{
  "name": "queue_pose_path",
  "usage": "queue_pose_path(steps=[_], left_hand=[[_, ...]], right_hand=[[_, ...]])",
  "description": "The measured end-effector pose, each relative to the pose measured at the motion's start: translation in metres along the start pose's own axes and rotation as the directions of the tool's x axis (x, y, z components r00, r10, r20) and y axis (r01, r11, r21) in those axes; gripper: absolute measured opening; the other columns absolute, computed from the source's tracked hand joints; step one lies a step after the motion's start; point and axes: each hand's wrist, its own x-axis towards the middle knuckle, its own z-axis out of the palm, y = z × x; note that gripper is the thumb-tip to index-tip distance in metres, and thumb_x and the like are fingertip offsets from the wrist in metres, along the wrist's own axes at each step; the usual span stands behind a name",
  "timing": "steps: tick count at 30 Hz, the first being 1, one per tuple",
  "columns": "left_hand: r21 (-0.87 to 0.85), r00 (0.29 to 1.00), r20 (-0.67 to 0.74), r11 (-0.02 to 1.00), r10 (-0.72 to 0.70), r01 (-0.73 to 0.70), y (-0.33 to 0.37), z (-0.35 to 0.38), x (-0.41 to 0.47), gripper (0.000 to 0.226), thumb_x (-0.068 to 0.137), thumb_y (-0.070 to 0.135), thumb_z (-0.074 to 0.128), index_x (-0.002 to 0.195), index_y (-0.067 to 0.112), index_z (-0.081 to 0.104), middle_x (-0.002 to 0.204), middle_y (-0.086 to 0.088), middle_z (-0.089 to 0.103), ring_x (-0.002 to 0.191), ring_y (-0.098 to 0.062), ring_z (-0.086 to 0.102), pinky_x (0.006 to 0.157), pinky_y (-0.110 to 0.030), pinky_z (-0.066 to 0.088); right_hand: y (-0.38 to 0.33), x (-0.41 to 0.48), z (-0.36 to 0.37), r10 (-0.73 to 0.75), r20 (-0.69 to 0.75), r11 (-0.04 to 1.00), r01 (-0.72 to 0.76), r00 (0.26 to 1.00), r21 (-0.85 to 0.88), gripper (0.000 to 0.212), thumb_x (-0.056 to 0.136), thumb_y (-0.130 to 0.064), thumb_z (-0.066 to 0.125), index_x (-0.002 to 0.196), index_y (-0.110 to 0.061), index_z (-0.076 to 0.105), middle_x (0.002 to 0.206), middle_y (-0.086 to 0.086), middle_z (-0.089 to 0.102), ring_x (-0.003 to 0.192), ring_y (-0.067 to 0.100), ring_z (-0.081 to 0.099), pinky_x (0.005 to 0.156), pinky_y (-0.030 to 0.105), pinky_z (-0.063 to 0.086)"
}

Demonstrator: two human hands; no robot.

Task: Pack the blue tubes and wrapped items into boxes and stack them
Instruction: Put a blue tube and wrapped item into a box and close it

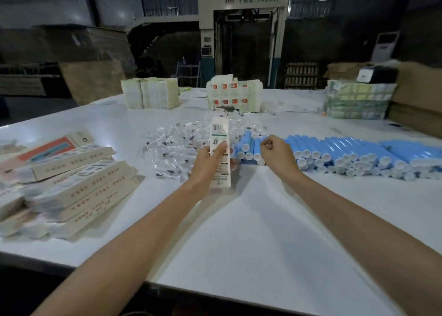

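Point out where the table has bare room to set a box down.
Widest bare patch: the table near the person, between the stacked boxes at left and blue tubes at right. Crowded: the middle band of wrapped items and tubes.

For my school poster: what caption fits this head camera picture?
Left hand holds a white box; right hand curls over the blue tubes.

Dim hall, glaring tabletop [263, 220], blurred edges
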Motion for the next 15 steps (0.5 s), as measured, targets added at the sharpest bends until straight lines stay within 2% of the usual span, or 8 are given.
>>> queue_pose_path(steps=[2, 4, 5, 7, 10, 12, 15], left_hand=[[-0.024, 1.0, 0.001, 0.999, -0.03, 0.03, -0.006, -0.001, 0.0, 0.024, 0.108, 0.037, 0.065, 0.123, 0.019, 0.069, 0.101, -0.004, 0.084, 0.083, -0.022, 0.081, 0.073, -0.038, 0.067], [-0.027, 0.999, 0.002, 0.999, -0.043, 0.043, -0.009, -0.004, 0.0, 0.03, 0.107, 0.039, 0.066, 0.128, 0.018, 0.066, 0.102, -0.001, 0.084, 0.084, -0.021, 0.082, 0.066, -0.032, 0.064], [-0.044, 0.999, -0.001, 0.998, -0.047, 0.047, -0.009, -0.005, 0.0, 0.03, 0.107, 0.038, 0.066, 0.129, 0.016, 0.067, 0.102, -0.002, 0.084, 0.083, -0.021, 0.082, 0.065, -0.031, 0.063], [-0.106, 0.998, -0.017, 0.992, -0.064, 0.061, -0.011, -0.008, 0.003, 0.03, 0.108, 0.034, 0.065, 0.13, 0.013, 0.067, 0.102, -0.005, 0.084, 0.084, -0.024, 0.081, 0.067, -0.033, 0.065], [-0.199, 0.995, -0.047, 0.977, -0.085, 0.074, -0.009, -0.011, 0.007, 0.032, 0.108, 0.03, 0.066, 0.133, 0.01, 0.065, 0.104, -0.007, 0.084, 0.084, -0.023, 0.081, 0.069, -0.035, 0.066], [-0.237, 0.995, -0.05, 0.968, -0.091, 0.077, -0.008, -0.012, 0.011, 0.035, 0.108, 0.029, 0.066, 0.135, 0.007, 0.064, 0.107, -0.009, 0.083, 0.086, -0.025, 0.08, 0.072, -0.036, 0.068], [-0.248, 0.994, -0.039, 0.965, -0.1, 0.087, -0.008, -0.011, 0.011, 0.036, 0.108, 0.03, 0.067, 0.136, 0.008, 0.062, 0.106, -0.009, 0.083, 0.089, -0.027, 0.08, 0.078, -0.041, 0.068]], right_hand=[[-0.008, 0.027, 0.01, 0.012, 0.017, 0.996, -0.011, 1.0, -0.088, 0.023, 0.1, -0.011, 0.049, 0.119, -0.012, 0.062, 0.102, 0.007, 0.065, 0.089, 0.029, 0.061, 0.072, 0.039, 0.052], [-0.013, 0.05, 0.021, -0.052, 0.085, 0.959, 0.074, 0.995, -0.272, 0.043, 0.097, 0.001, 0.046, 0.136, -0.014, 0.057, 0.124, 0.015, 0.06, 0.107, 0.035, 0.058, 0.081, 0.041, 0.051], [-0.015, 0.059, 0.026, -0.106, 0.153, 0.903, 0.159, 0.983, -0.4, 0.055, 0.095, 0.007, 0.046, 0.145, -0.015, 0.052, 0.133, 0.017, 0.055, 0.118, 0.037, 0.054, 0.087, 0.044, 0.051], [-0.014, 0.073, 0.034, -0.195, 0.317, 0.703, 0.358, 0.928, -0.615, 0.069, 0.093, 0.011, 0.05, 0.155, -0.018, 0.043, 0.141, 0.016, 0.045, 0.13, 0.036, 0.042, 0.092, 0.047, 0.049], [-0.006, 0.089, 0.034, -0.254, 0.517, 0.39, 0.575, 0.818, -0.719, 0.059, 0.097, 0.002, 0.056, 0.151, -0.02, 0.049, 0.142, 0.012, 0.045, 0.13, 0.033, 0.041, 0.094, 0.045, 0.046], [-0.003, 0.092, 0.031, -0.28, 0.589, 0.284, 0.652, 0.758, -0.703, 0.047, 0.097, -0.001, 0.058, 0.142, -0.016, 0.055, 0.139, 0.011, 0.047, 0.127, 0.032, 0.044, 0.089, 0.044, 0.049], [-0.002, 0.091, 0.024, -0.348, 0.637, 0.16, 0.713, 0.688, -0.682, 0.043, 0.091, 0.0, 0.067, 0.131, -0.012, 0.057, 0.133, 0.008, 0.051, 0.122, 0.029, 0.045, 0.083, 0.039, 0.051]])
